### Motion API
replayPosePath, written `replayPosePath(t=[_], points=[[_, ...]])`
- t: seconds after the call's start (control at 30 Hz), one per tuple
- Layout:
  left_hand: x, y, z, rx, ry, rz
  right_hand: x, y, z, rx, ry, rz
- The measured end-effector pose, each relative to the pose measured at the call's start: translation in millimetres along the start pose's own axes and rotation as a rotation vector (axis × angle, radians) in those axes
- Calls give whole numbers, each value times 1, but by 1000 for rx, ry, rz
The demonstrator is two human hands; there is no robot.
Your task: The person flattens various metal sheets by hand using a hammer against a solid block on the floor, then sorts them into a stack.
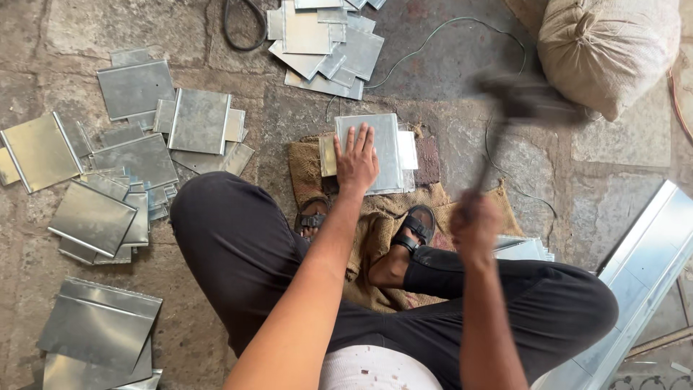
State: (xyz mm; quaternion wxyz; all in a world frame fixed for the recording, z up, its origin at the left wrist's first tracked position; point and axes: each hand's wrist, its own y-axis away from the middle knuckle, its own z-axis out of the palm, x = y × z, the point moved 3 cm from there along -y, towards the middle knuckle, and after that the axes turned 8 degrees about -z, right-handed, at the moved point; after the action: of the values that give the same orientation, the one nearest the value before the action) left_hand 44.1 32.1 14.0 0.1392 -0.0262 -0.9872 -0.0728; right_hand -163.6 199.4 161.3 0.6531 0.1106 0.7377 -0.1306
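Galvanised sheet [382, 144] lies pinned under our flat, open left hand [356, 162] while our right hand [475, 224], clenched around the hammer [523, 97], is mid-swing, so the blow must land clear of our fingers [361, 137].

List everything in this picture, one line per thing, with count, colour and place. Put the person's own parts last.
metal sheet: one, grey, on the burlap under the left hand
loose metal sheets: many, grey, scattered on the stone floor at left and top
burlap mat: one, brown, centre floor
sack: one, beige, top right
long metal channel: one, grey, right edge
hammer: one, dark, blurred, raised at right
sandals: two, black, on the feet
left hand: flat on the sheet
right hand: gripping the hammer handle
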Motion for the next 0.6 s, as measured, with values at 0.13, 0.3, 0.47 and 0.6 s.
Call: replayPosePath(t=[0.13, 0.3, 0.47, 0.6], points=[[-1, 12, 6, 28, 12, -10, -45, -12, -18, -21, -289, -602], [0, 20, 8, 14, 6, -13, 44, 7, 16, 22, -35, -464], [-2, 20, 2, -2, 19, -1, 103, 37, 39, -163, 181, 352], [-3, 19, 3, -44, -14, -8, 32, 18, 2, 16, -53, 110]])
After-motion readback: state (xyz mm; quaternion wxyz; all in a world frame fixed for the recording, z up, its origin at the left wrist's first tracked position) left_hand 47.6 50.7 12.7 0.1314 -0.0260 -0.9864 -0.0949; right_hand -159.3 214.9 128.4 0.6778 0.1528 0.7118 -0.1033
